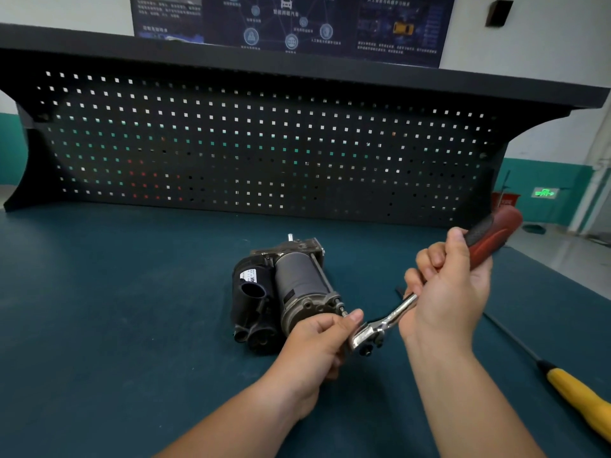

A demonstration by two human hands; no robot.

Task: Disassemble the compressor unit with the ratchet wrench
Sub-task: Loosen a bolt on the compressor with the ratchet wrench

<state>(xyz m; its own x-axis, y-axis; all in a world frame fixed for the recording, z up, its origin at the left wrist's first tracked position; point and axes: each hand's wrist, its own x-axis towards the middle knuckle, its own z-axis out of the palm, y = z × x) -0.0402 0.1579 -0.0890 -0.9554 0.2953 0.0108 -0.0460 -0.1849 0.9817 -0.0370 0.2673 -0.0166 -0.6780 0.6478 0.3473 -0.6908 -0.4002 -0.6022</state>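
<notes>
While my right grip [446, 285] clenches the ratchet wrench [393, 317] handle and left grip [317, 342] pinches its head, compressor unit [284, 292] lies on desk [132, 325] at left grip's 11 o'clock; looks heavy, rigid, so brace its housing.

- Dim, even indoor light overall; brighter daylight at the far right edge.
- Soft, faint shadows on the teal desk [132, 325] around the compressor unit [297, 285].
- Sharp glint on the chrome head of the ratchet wrench [380, 327].
- Backlit holes in the black pegboard [231, 143], as white, green and red specks.
- Strong wide-angle bowing of pegboard and shelf [297, 71] toward the edges.
- Poster [291, 24] text soft and unreadable; green exit sign [545, 193] glowing, smeared.
- Centre crisp, corners slightly soft.
</notes>
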